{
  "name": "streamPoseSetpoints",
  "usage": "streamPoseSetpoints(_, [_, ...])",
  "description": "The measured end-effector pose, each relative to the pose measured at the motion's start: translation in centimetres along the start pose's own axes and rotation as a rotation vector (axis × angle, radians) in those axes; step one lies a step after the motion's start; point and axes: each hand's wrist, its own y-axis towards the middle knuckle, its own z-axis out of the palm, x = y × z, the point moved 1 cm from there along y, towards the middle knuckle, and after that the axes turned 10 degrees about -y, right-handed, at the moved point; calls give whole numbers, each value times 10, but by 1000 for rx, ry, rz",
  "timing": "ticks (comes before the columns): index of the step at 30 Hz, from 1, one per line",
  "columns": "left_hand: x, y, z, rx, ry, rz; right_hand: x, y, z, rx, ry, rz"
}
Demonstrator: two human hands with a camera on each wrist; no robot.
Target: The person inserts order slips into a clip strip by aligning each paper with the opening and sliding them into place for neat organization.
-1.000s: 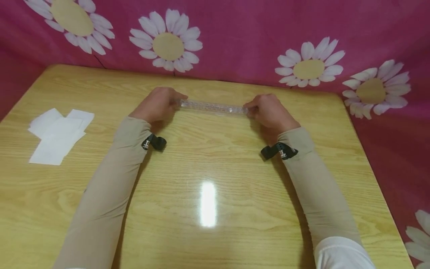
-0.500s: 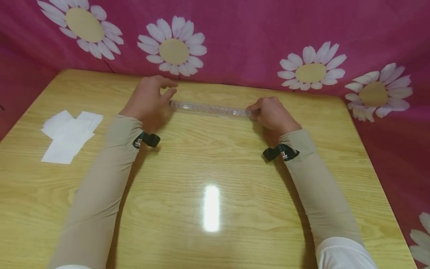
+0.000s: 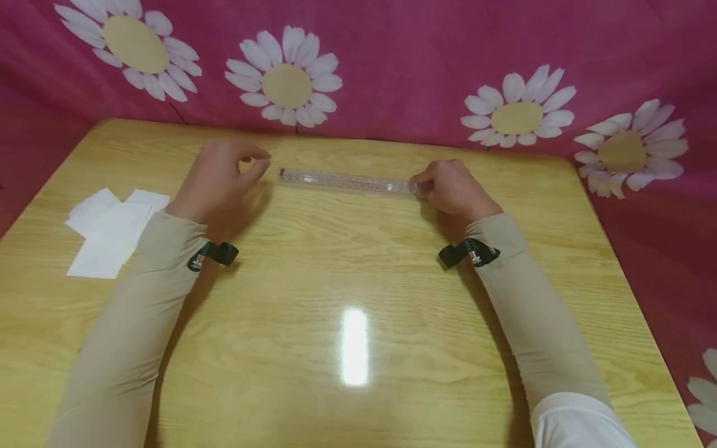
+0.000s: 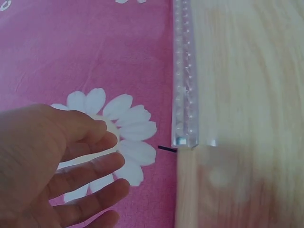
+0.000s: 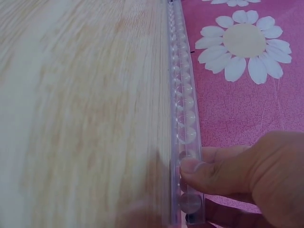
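A long, narrow, clear plastic case (image 3: 344, 180) with rows of small round shapes along it lies crosswise toward the back of the table. My right hand (image 3: 456, 190) pinches its right end; in the right wrist view the thumb (image 5: 199, 172) presses on the case's near side, with the other fingers mostly hidden behind. To the left of the case's free end, my left hand (image 3: 218, 177) holds nothing, its thumb and forefinger curved a little apart. The left wrist view shows those fingers (image 4: 95, 171) loosely spread, away from the case (image 4: 185, 76).
Several white paper slips (image 3: 109, 239) lie overlapped on the wooden table (image 3: 358, 267), at the left beside my left forearm. A pink curtain (image 3: 392, 68) with daisies hangs along the table's back and right edges. Black straps (image 3: 469, 252) sit on both wrists.
My left hand has let go of the case's left end and moved left and toward me. My right hand still pinches the right end and has hardly moved.
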Motion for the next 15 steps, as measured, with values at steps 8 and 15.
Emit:
streamPoseSetpoints(8, [4, -10, -8, 51, 9, -98, -3, -1, 1, -15, -26, -7])
streamPoseSetpoints(15, [25, -17, -33, 183, 29, -315, -1, 0, 0, -8, -21, -16])
